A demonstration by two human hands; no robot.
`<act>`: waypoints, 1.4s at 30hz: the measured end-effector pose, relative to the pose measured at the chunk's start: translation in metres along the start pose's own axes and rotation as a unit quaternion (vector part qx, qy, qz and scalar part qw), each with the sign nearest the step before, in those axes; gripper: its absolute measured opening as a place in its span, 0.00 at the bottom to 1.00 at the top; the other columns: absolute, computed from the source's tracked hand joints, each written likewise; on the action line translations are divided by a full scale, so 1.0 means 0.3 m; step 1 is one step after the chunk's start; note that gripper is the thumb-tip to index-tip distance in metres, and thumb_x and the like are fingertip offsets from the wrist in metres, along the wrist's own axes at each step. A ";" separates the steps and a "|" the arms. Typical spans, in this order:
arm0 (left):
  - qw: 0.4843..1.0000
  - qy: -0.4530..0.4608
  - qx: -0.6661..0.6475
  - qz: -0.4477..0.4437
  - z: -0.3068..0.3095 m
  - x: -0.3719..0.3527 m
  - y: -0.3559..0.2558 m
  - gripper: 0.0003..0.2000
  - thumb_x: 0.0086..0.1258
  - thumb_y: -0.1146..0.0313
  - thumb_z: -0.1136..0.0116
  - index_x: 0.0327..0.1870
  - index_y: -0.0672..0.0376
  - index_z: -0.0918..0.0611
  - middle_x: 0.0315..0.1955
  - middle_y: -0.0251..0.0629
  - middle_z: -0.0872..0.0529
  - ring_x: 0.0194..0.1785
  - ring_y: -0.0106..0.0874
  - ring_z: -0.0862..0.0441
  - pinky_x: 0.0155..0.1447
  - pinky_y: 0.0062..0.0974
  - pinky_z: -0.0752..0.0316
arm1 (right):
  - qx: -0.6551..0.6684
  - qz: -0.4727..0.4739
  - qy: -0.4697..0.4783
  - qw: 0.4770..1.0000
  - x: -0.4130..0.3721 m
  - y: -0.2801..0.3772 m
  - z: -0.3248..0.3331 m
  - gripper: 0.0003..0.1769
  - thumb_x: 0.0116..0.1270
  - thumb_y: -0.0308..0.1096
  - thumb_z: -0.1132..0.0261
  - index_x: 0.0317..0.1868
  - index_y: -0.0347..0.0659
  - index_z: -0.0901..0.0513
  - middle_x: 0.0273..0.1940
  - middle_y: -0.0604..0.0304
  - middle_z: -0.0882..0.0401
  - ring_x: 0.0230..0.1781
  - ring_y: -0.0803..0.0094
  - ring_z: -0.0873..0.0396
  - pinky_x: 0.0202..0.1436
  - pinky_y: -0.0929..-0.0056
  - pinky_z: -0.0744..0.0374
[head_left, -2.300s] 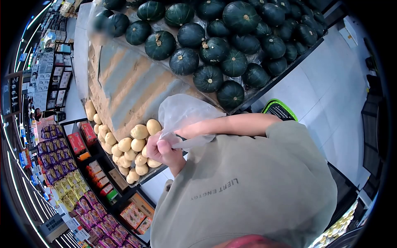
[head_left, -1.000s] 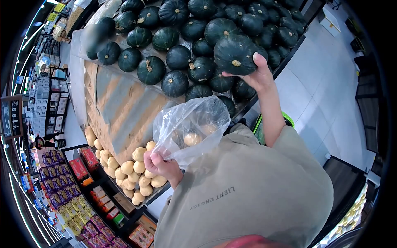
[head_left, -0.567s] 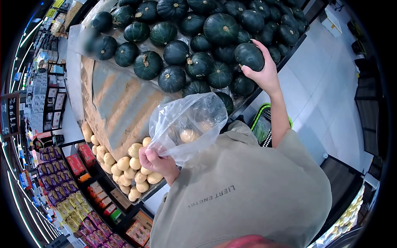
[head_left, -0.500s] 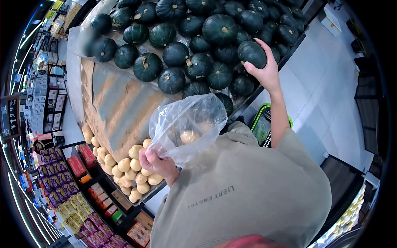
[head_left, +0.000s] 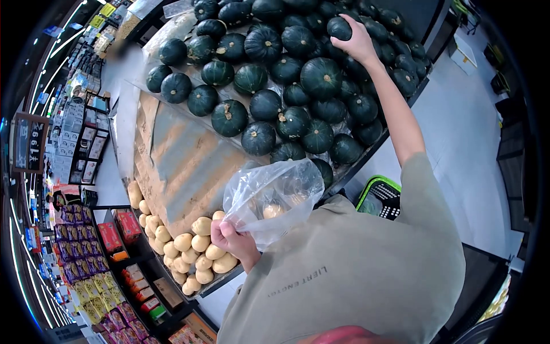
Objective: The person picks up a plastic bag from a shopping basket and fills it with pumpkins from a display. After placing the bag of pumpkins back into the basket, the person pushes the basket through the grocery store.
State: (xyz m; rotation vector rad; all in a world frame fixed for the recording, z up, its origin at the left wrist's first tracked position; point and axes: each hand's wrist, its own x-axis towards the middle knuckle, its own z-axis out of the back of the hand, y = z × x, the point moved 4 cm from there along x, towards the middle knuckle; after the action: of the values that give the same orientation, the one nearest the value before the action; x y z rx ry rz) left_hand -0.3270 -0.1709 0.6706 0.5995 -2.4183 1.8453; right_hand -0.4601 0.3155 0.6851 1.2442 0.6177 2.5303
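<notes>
My right hand (head_left: 360, 45) reaches to the far side of the heap, thumb and fingers curled round a dark green pumpkin (head_left: 338, 28). Around it lie many more dark green pumpkins (head_left: 321, 78), some with pale stem scars. Close to my body, my left hand (head_left: 236, 241) is closed on the gathered edge of a clear plastic bag (head_left: 246, 198). Through the film shows a round, pale potato (head_left: 272, 211). Just beyond the left hand, loose potatoes (head_left: 200, 245) are piled at the stand's near corner.
Brown cardboard (head_left: 189, 166) lies between pumpkins and potatoes. On the floor at the right sits a black basket with a green rim (head_left: 380, 195). Shelves of purple and yellow packets (head_left: 74, 252) stand at lower left, below a price sign (head_left: 30, 142).
My right hand has moved farther out over the heap with the pumpkin. The view has shifted, and my left hand still grips the bag.
</notes>
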 end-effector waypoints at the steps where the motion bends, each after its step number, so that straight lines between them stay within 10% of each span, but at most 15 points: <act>1: 1.000 -0.005 -0.012 0.015 0.017 -0.004 0.012 0.13 0.62 0.67 0.52 0.18 0.58 0.36 0.13 0.25 0.34 0.14 0.14 0.42 0.16 0.11 0.49 | -0.005 0.034 -0.007 0.999 0.024 -0.027 -0.051 0.39 0.44 0.50 0.32 0.59 0.51 0.33 0.53 0.46 0.32 0.55 0.52 0.34 0.59 0.61 0.33; 16: 0.999 0.005 -0.027 0.021 0.039 -0.011 0.049 0.13 0.63 0.65 0.51 0.20 0.59 0.34 0.12 0.27 0.32 0.14 0.15 0.39 0.17 0.12 0.46 | -0.176 0.029 0.084 0.980 0.015 -0.048 -0.169 0.40 0.56 0.54 0.41 0.67 0.57 0.46 0.62 0.39 0.44 0.63 0.45 0.44 0.63 0.53 0.39; 21: 0.999 0.026 -0.015 0.022 0.044 -0.007 0.058 0.12 0.64 0.66 0.52 0.20 0.60 0.33 0.14 0.29 0.29 0.16 0.15 0.38 0.18 0.13 0.45 | -0.076 0.121 -0.012 0.990 0.000 0.071 -0.034 0.29 0.57 0.42 0.40 0.58 0.39 0.33 0.55 0.45 0.32 0.57 0.52 0.34 0.61 0.62 0.36; 25: 0.999 0.042 -0.012 0.025 0.039 -0.016 0.060 0.13 0.64 0.66 0.52 0.20 0.60 0.33 0.14 0.29 0.30 0.16 0.15 0.39 0.19 0.13 0.46 | 0.236 0.063 0.165 0.956 -0.118 0.429 0.192 0.16 0.66 0.35 0.47 0.51 0.38 0.25 0.42 0.61 0.22 0.46 0.76 0.27 0.53 0.79 0.31; 29: 0.999 0.035 0.000 0.010 0.021 -0.007 0.053 0.13 0.64 0.66 0.52 0.20 0.60 0.34 0.14 0.28 0.30 0.16 0.14 0.40 0.19 0.13 0.47 | 0.409 0.135 0.423 0.797 -0.307 0.651 0.325 0.14 0.61 0.32 0.47 0.41 0.29 0.23 0.35 0.55 0.22 0.38 0.71 0.24 0.45 0.73 0.26; 34: 1.000 -0.003 0.020 -0.024 0.024 0.005 0.039 0.14 0.64 0.65 0.52 0.19 0.60 0.34 0.14 0.27 0.31 0.17 0.14 0.41 0.19 0.13 0.47 | 0.370 0.227 0.585 0.685 -0.596 0.755 0.155 0.15 0.52 0.22 0.41 0.43 0.35 0.23 0.37 0.53 0.23 0.37 0.57 0.24 0.40 0.67 0.24; 42: 0.991 0.129 0.009 -0.037 0.036 -0.033 -0.014 0.19 0.63 0.59 0.44 0.18 0.60 0.34 0.13 0.30 0.30 0.18 0.20 0.35 0.21 0.17 0.42 | 0.280 0.206 0.618 0.705 -0.957 0.903 -0.181 0.14 0.54 0.27 0.43 0.43 0.37 0.26 0.36 0.48 0.24 0.40 0.50 0.26 0.43 0.58 0.27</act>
State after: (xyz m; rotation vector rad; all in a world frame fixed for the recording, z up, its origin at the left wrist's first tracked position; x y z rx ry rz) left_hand -0.3144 -0.1792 0.6689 0.4168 -2.1879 1.7913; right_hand -0.3413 -0.0519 0.5872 -0.6403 1.5659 3.4424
